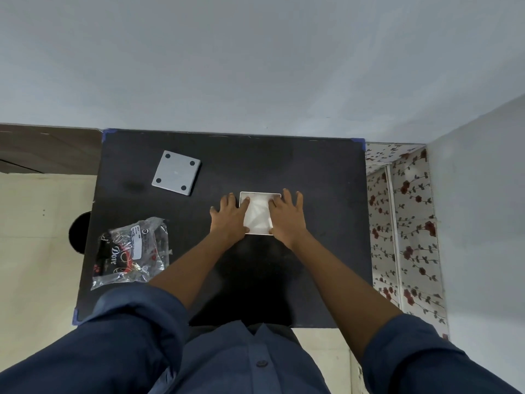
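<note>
1. Head view, centre of the frame: white square tile [258,213], flat on the black table [312,172], slightly right of the table's middle, its top face glossy and cloudy.
2. Just left of centre: left hand [228,217], palm down, fingers straight and a little spread, gripping nothing. Laid over the tile's left edge, forefinger tip near the far left corner, thumb tip at the near left corner, outer fingers on the table.
3. Just right of centre: right hand [287,218], likewise palm down with fingers straight and fanned, closed round nothing. Pressed flat on the tile's right edge, thumb at the near right corner, outer fingers beyond the tile.
4. Between the two hands: the tile's middle strip, uncovered.
5. Upper left of the table: grey square plate [176,172] with four dark round spots near its corners, turned slightly askew, well apart from the tile.
6. Lower left of the table: crumpled clear plastic bag [132,251] with a dark "Dove" wrapper inside, near the left edge, well apart from both hands.
7. Left of the table edge: dark round shape [79,231], partly hidden, too unclear to name.
8. Table corners: blue tape [105,134].
9. Right of the frame: flowered covering [409,223] with red blossoms.
10. Bottom of the frame: dark blue sleeves [136,322], pushed up the forearms.
</note>
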